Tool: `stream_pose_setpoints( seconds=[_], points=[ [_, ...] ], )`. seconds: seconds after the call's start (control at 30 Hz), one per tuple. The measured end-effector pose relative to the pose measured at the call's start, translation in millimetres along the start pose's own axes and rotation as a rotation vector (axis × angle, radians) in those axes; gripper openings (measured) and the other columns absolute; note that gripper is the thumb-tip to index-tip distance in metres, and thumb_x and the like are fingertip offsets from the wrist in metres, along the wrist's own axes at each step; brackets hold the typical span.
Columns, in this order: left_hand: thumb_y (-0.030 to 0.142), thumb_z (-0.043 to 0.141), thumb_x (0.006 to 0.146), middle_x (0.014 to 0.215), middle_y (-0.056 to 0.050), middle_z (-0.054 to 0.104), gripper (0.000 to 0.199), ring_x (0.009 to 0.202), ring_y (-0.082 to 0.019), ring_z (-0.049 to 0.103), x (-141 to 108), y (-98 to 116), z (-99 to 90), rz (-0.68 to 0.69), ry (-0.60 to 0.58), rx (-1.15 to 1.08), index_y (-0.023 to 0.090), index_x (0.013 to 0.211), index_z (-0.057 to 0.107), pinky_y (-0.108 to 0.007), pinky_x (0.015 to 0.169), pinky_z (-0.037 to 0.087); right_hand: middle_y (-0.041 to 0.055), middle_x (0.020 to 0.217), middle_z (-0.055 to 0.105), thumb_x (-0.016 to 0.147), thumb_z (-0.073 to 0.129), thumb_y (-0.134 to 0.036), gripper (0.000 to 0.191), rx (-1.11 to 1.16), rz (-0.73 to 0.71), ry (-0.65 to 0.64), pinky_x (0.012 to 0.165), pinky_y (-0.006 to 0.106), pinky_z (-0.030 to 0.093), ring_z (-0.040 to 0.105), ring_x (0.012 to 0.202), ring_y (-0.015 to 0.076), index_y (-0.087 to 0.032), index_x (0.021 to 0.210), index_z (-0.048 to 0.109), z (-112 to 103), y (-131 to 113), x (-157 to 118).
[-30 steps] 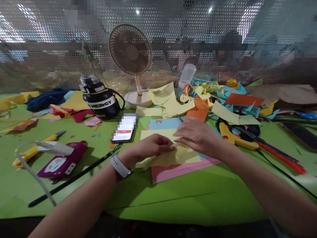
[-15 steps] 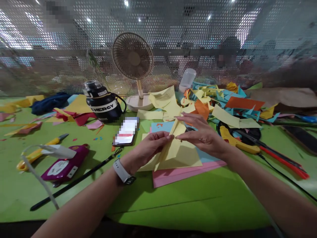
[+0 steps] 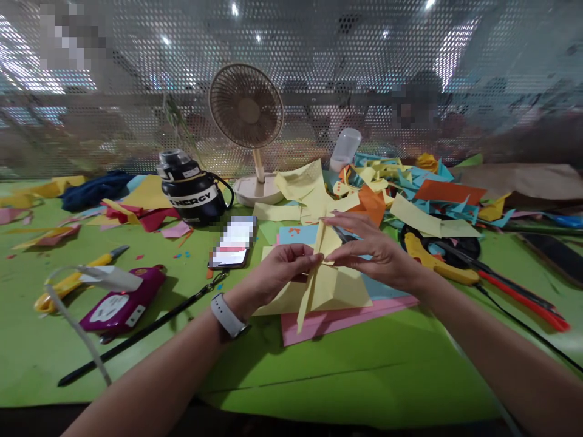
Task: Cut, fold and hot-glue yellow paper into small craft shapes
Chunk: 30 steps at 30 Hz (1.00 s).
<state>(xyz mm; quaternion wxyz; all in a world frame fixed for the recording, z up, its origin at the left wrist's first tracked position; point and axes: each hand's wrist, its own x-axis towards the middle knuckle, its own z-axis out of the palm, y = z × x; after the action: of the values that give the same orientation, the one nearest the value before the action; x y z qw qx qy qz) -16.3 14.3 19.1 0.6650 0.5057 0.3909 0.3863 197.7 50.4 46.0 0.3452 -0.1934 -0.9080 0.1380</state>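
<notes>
Green bench [image 3: 136,364] carries a purple pouch [image 3: 121,300] at left and a phone [image 3: 232,243] farther in. At centre, the left hand [image 3: 282,273] and right hand [image 3: 373,252] each have their grip pinched on a folded yellow paper [image 3: 321,276], lifted above pink sheets [image 3: 337,318]. Paper scraps [image 3: 410,182] lie far right.

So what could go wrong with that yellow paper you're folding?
The folded yellow paper is pinched between the left hand and right hand, lifted off the flat yellow sheet; a hard tug might tear it. An elbow could also knock the black-screened phone.
</notes>
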Motion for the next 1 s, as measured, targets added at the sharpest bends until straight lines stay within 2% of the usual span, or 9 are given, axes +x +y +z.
stream_pose_setpoints(
  seconds=[0.13, 0.27, 0.33, 0.4, 0.47, 0.53, 0.73, 1.0],
  points=[
    [0.041, 0.076, 0.068, 0.061, 0.005, 0.053, 0.029, 0.055, -0.007, 0.044, -1, 0, 7.4, 0.029, 0.053, -0.034, 0.016, 0.068, 0.063, -0.021, 0.057, 0.039, 0.0013, 0.137, 0.049, 0.081, 0.068, -0.024, 0.01, 0.06, 0.114, 0.07, 0.108, 0.046, 0.031, 0.036, 0.133, 0.0242, -0.03, 0.085, 0.074, 5, -2, 0],
    [0.04, 0.077, 0.067, 0.065, 0.004, 0.059, 0.026, 0.058, -0.008, 0.05, 0, -4, 12.3, 0.074, 0.134, -0.103, 0.017, 0.072, 0.066, -0.021, 0.06, 0.043, 0.0024, 0.141, 0.044, 0.081, 0.067, -0.029, 0.007, 0.208, 0.318, 0.183, 0.106, 0.044, 0.033, 0.036, 0.133, 0.0251, -0.027, 0.084, 0.073, 15, -3, -3],
    [0.041, 0.077, 0.067, 0.068, 0.003, 0.063, 0.026, 0.061, -0.009, 0.053, 1, -6, 13.5, 0.087, 0.156, -0.114, 0.018, 0.072, 0.067, -0.023, 0.062, 0.045, 0.0055, 0.13, 0.054, 0.081, 0.066, -0.033, 0.01, 0.322, 0.412, 0.192, 0.1, 0.042, 0.04, 0.048, 0.123, 0.0239, -0.025, 0.084, 0.072, 20, -4, -3],
    [0.041, 0.076, 0.068, 0.071, 0.002, 0.065, 0.025, 0.064, -0.01, 0.056, 1, -9, 13.9, 0.088, 0.151, -0.112, 0.018, 0.073, 0.068, -0.024, 0.064, 0.046, 0.0062, 0.106, 0.065, 0.082, 0.064, -0.036, 0.016, 0.429, 0.49, 0.168, 0.088, 0.038, 0.047, 0.06, 0.102, 0.0209, -0.022, 0.084, 0.07, 22, -7, -3],
    [0.04, 0.075, 0.07, 0.073, 0.001, 0.066, 0.023, 0.066, -0.01, 0.057, 0, -10, 13.8, 0.088, 0.123, -0.116, 0.018, 0.075, 0.069, -0.024, 0.065, 0.048, 0.0035, 0.086, 0.067, 0.082, 0.063, -0.036, 0.018, 0.479, 0.541, 0.15, 0.078, 0.034, 0.049, 0.062, 0.084, 0.0176, -0.019, 0.084, 0.068, 22, -10, -2],
    [0.037, 0.075, 0.07, 0.073, 0.001, 0.067, 0.021, 0.067, -0.01, 0.058, -1, -10, 13.4, 0.089, 0.09, -0.129, 0.018, 0.076, 0.07, -0.024, 0.066, 0.049, 0.0021, 0.08, 0.066, 0.082, 0.063, -0.035, 0.018, 0.49, 0.559, 0.149, 0.074, 0.031, 0.049, 0.061, 0.078, 0.0157, -0.017, 0.084, 0.065, 21, -12, 0],
    [0.031, 0.077, 0.067, 0.073, 0.0, 0.067, 0.018, 0.067, -0.011, 0.06, -4, -5, 13.7, 0.057, 0.071, -0.153, 0.015, 0.072, 0.069, -0.028, 0.07, 0.052, 0.0029, 0.082, 0.064, 0.085, 0.059, -0.03, 0.014, 0.434, 0.544, 0.127, 0.074, 0.03, 0.049, 0.06, 0.079, 0.0153, -0.017, 0.086, 0.062, 19, -16, 0],
    [0.031, 0.082, 0.062, 0.067, -0.001, 0.066, 0.025, 0.063, -0.011, 0.06, -1, -10, 18.8, 0.082, 0.164, -0.087, 0.013, 0.07, 0.068, -0.025, 0.063, 0.05, 0.0046, 0.095, 0.064, 0.083, 0.063, -0.029, 0.021, 0.454, 0.492, 0.158, 0.081, 0.031, 0.049, 0.061, 0.089, 0.0163, -0.019, 0.1, 0.058, 24, -19, -2]
  ],
)
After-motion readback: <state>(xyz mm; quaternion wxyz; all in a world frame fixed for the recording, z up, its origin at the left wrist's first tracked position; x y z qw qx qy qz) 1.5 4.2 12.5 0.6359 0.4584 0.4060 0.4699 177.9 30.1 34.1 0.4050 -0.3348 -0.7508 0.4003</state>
